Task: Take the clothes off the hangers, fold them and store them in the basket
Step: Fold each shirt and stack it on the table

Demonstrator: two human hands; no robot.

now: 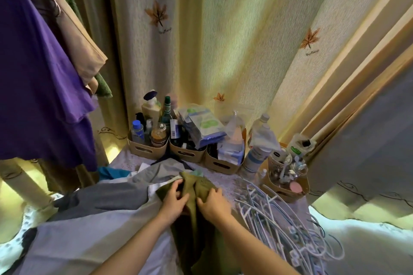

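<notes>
1. Olive garment (191,185): off its hanger, spread on a heap of other clothes near the middle of the table (228,182), with the lower part trailing over the near edge. Gathered into a ridge down the centre, probably to bring the two halves together for a fold.
2. Left hand (173,200): on the left half of the cloth, fingers (176,185) curled down over it and thumb closing towards them, pinching a fold.
3. Right hand (213,204): on the right half, just beside the left and slightly blurred. Bent onto the fabric with the thumb against the ridge, apparently gripping too, though less plainly.
4. Held from both sides, likely to keep the cloth taut and the edges lined up.
5. Bare hangers (279,214): tangled in a pile towards the right edge, just beside the right hand and out of the folding space.
6. Grey garment (107,194): unfolded to the left, partly under the olive one, waiting its turn.
7. Purple shirt (40,73): hung beyond the left edge with other clothes, yet to be taken down.
8. Bins (147,150) of bottles along the far edge. No clothes basket identifiable, so storing judged some way off.
</notes>
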